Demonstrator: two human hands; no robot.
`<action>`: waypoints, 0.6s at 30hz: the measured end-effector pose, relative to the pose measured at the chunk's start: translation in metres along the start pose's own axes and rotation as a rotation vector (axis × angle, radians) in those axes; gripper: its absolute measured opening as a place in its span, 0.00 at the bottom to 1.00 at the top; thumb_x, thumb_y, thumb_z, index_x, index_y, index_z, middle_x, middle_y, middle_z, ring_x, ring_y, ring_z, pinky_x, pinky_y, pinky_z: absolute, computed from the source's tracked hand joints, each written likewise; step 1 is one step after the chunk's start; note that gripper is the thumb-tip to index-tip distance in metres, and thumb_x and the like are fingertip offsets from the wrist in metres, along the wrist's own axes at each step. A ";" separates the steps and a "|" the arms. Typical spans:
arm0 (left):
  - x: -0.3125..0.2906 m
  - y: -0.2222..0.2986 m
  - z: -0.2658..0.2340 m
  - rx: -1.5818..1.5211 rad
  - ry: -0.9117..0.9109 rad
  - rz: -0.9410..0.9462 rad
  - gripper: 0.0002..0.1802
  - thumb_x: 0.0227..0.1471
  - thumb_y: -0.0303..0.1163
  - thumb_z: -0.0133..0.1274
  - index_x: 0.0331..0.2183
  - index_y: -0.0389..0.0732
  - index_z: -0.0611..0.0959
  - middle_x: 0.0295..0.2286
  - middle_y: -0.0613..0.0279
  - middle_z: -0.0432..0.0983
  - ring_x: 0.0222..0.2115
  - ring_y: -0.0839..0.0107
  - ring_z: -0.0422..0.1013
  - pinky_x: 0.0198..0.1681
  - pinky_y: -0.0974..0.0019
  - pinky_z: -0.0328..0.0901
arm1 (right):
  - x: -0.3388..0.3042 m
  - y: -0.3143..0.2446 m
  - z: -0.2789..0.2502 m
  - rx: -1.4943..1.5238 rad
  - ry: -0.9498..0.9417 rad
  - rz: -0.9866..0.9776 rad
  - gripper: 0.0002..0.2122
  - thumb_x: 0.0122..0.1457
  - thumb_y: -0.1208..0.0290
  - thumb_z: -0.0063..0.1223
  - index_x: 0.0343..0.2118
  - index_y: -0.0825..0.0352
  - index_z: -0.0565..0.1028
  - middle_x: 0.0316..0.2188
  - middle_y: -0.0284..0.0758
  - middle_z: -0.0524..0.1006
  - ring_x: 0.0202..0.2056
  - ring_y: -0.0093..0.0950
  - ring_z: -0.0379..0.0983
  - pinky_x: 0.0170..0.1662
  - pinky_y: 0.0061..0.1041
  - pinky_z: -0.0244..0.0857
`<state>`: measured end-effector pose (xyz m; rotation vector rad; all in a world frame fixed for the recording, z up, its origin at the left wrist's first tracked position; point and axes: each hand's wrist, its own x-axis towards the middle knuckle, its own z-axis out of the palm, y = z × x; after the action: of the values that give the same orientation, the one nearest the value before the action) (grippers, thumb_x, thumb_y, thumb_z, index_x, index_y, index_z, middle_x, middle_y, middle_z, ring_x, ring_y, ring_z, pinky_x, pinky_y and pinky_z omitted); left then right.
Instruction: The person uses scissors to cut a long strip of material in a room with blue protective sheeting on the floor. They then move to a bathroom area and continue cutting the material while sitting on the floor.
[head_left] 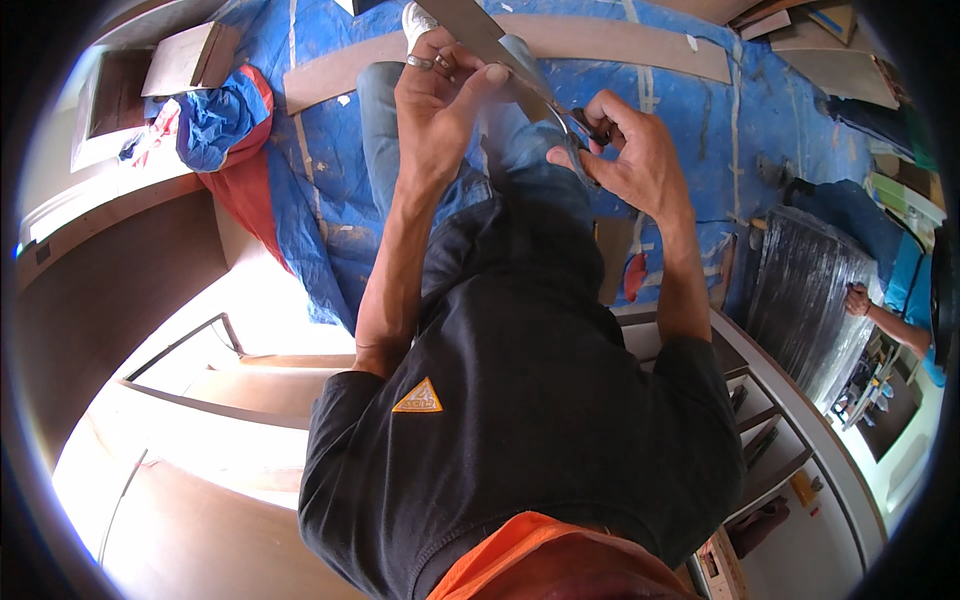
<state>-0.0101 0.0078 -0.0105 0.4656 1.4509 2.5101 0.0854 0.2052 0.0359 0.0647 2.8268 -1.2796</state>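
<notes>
My left hand [437, 105] pinches a long, flat grey-brown strip [468, 28] between thumb and fingers, with rings showing on it. The strip slants from the top edge down toward my right hand. My right hand [640, 160] is closed on a pair of scissors [590, 127] with dark handles, their metal blades pointing at the strip's near end. Whether the blades touch the strip I cannot tell. Both hands are above my knees, in blue jeans [545, 155].
Blue sheeting [690, 110] with pale tape lines covers the floor. Across it lies a long brown board [620, 50]. Wood pieces [835, 65] lie at the far right, a cabinet frame [790, 400] stands near right. Another person's hand [858, 300] rests on a plastic-wrapped panel [810, 290].
</notes>
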 end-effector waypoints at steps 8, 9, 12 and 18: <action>-0.003 0.000 0.011 0.018 -0.046 0.028 0.22 0.55 0.15 0.55 0.52 0.35 0.73 0.32 0.63 0.75 0.35 0.73 0.76 0.40 0.65 0.78 | 0.000 0.003 -0.005 -0.077 0.009 -0.039 0.25 0.43 0.49 0.73 0.27 0.65 0.71 0.19 0.33 0.73 0.22 0.31 0.72 0.29 0.30 0.65; -0.003 0.000 0.011 0.027 -0.046 0.028 0.23 0.55 0.15 0.55 0.52 0.36 0.73 0.32 0.63 0.75 0.35 0.73 0.77 0.40 0.64 0.78 | 0.000 0.004 -0.005 -0.077 0.012 -0.041 0.25 0.43 0.49 0.73 0.27 0.65 0.71 0.19 0.33 0.73 0.22 0.31 0.72 0.29 0.30 0.65; -0.003 -0.001 0.011 0.004 -0.042 0.019 0.23 0.55 0.15 0.55 0.53 0.36 0.73 0.32 0.64 0.75 0.35 0.72 0.77 0.39 0.64 0.78 | 0.000 0.005 -0.004 -0.012 0.028 -0.138 0.24 0.45 0.58 0.75 0.29 0.65 0.68 0.20 0.26 0.67 0.21 0.15 0.57 0.24 0.20 0.51; -0.004 -0.003 0.010 -0.061 -0.043 0.015 0.24 0.54 0.15 0.56 0.53 0.37 0.73 0.32 0.64 0.74 0.34 0.72 0.77 0.39 0.63 0.78 | -0.003 0.005 -0.005 -0.010 0.022 -0.039 0.27 0.43 0.48 0.73 0.26 0.66 0.69 0.19 0.35 0.72 0.21 0.32 0.71 0.28 0.30 0.65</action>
<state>-0.0023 0.0157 -0.0090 0.5184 1.3559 2.5314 0.0890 0.2124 0.0357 0.0242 2.8666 -1.2802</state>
